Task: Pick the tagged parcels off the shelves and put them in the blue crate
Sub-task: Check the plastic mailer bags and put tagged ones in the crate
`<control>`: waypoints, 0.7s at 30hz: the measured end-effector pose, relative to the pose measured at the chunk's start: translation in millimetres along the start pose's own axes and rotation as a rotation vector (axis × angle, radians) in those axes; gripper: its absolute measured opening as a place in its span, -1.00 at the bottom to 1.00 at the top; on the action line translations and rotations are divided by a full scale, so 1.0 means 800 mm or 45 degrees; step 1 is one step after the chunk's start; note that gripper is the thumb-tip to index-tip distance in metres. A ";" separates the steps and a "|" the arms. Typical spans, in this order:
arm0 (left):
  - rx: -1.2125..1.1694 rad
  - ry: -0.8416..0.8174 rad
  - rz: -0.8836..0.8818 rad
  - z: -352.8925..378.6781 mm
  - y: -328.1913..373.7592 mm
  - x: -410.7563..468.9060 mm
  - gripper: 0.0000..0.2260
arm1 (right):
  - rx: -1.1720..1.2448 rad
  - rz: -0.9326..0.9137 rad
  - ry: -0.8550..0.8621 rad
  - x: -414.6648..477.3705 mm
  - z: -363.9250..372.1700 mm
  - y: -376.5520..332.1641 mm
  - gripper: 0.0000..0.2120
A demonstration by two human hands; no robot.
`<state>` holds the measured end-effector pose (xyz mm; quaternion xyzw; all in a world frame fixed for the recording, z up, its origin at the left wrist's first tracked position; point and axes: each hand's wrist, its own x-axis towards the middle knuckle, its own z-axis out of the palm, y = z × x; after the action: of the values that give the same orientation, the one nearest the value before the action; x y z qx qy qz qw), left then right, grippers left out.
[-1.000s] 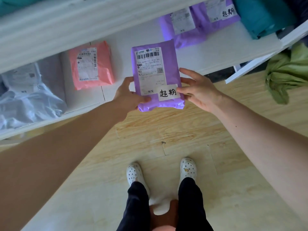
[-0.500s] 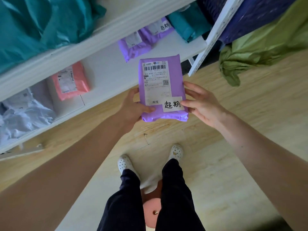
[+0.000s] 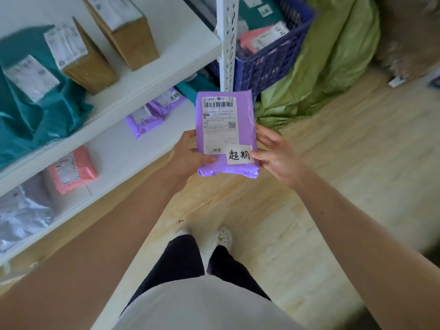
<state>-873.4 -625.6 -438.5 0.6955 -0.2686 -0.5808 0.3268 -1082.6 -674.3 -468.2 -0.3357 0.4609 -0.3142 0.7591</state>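
A purple parcel (image 3: 245,129) with a shipping label and a handwritten white tag is held up over the wooden floor. My left hand (image 3: 190,156) grips its lower left edge, thumb on the front. My right hand (image 3: 278,156) holds its lower right edge, fingers spread along the side and thumb on the tag. The blue crate (image 3: 269,60) stands at the upper right beside the shelf post, with pink and teal parcels inside. Two more purple parcels (image 3: 152,113) lie on the lower shelf, one bearing a tag.
White shelves (image 3: 147,91) run along the left, with brown boxes (image 3: 133,39), teal bags (image 3: 33,110), a pink parcel (image 3: 71,170) and grey bags (image 3: 21,215). A white slotted post (image 3: 228,44) stands before the crate. Green cloth (image 3: 333,63) is heaped to the right.
The view has lifted and swung right, bringing the upper shelf and the blue crate into sight. Both hands have carried the purple parcel away from the lower shelf.
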 end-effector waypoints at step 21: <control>-0.043 -0.091 0.080 0.176 0.186 0.143 -0.38 | -0.270 -0.039 0.205 0.103 -0.170 -0.220 -0.35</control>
<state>-990.3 -827.6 -412.7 0.6599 -0.2919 -0.5993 0.3468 -1205.1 -870.5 -414.9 -0.3947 0.5457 -0.3013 0.6750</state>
